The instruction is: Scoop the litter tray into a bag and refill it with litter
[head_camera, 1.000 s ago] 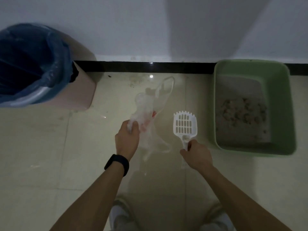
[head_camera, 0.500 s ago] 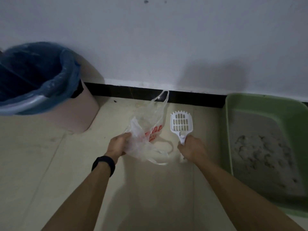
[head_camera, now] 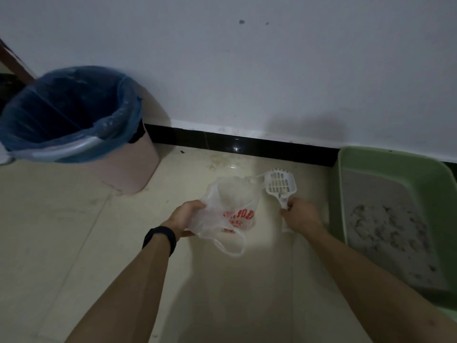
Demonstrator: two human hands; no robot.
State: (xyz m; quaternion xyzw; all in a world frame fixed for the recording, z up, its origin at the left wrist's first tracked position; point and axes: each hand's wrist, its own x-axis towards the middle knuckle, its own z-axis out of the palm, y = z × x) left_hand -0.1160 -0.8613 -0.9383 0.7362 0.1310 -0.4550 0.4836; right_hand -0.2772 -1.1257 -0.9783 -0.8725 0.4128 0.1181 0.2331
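A thin clear plastic bag (head_camera: 228, 209) with red print hangs over the floor, gripped at its left side by my left hand (head_camera: 185, 217). One bag handle loops down below it. My right hand (head_camera: 300, 215) holds the handle of a white slotted litter scoop (head_camera: 278, 185), whose head points up toward the wall, just right of the bag. The green litter tray (head_camera: 385, 162) stands against the wall at the right, with grey litter and dark clumps inside. Its right end is cut off by the frame.
A pink bin (head_camera: 128, 169) lined with a blue bag (head_camera: 66, 115) stands at the left by the wall. A black skirting strip (head_camera: 222, 142) runs along the white wall. Pale floor tiles (head_camera: 61, 231) lie between bin and tray.
The view has tilted up, showing more wall. My left hand has spread the bag wider open, and the scoop in my right hand now tilts closer to the bag's edge.
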